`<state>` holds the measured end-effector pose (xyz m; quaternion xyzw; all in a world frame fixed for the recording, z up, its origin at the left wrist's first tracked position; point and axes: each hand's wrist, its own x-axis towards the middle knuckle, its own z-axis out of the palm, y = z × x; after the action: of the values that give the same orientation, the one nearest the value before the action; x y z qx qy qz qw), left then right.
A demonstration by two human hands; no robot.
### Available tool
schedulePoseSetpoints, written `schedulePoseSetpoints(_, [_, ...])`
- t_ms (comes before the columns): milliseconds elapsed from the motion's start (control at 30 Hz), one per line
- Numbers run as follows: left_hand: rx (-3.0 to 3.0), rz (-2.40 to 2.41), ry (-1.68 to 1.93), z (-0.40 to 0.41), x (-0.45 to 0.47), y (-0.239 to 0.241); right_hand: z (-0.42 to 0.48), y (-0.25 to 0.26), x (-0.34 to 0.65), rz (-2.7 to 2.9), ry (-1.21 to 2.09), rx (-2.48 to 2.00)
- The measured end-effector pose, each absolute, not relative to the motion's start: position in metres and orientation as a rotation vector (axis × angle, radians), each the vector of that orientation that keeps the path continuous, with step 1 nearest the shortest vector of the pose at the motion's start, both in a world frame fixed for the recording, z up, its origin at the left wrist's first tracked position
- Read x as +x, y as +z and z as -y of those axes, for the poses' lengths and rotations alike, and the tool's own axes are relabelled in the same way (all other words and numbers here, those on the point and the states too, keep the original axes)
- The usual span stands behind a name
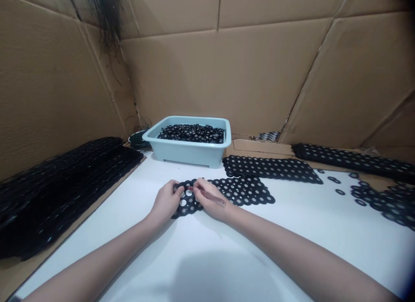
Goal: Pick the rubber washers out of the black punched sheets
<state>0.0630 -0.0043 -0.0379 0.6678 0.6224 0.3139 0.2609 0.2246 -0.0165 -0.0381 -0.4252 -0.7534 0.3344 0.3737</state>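
Right hand (212,203) pinches a thin reddish tool (210,196) btwn thumb & fingers, tip aimed left into the gap btwn the two hands. Left hand (167,200) has its fingers curled onto the left end of a black perforated sheet (241,190) and looks to be pinching it, thumb on top. The sheet lies flat on the white table (292,237), running from under both hands out to the right of the grip

Risks, as I judge them: the tip is fine & the webs btwn holes look thin, so a hard jab or a slip could tear a web or nick a left fingertip right next to it. The sheet looks floppy. Held at one end only, it could buckle or slide on the smooth top. A small piece popped free here could roll away & mix w/ the loose rings (333,180) well to the right

Just beyond the grip: a second sheet (269,168). Further beyond, slightly left: a teal tub (188,154) full of black rings. Far left: a big stack of sheets (65,185). Far right: a long strip (353,159) + a heap (389,202)

Hard to see: the tool tip & what it touches are covered by fingers, and I can't tell the tool type. It's black on black, so layers in the stack & heap can't be counted, and both are cut off by the frame edges. A dark round thing (138,139) behind the tub is mostly hidden. Hair strands (103,16) hang at top left in front of the cardboard walls (259,77)
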Motion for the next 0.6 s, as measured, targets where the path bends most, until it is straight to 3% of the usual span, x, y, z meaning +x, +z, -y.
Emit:
schedulePoseSetpoints(167, [1.553,-1.454,0.813,-0.01,0.053,-0.035,0.011,-0.043,0.228,1.759,1.026,-1.113])
schedulePoseSetpoints(600, [1.375,-1.34,0.782,-0.016,0.046,-0.032,0.011,-0.041,0.228,1.759,1.036,-1.135])
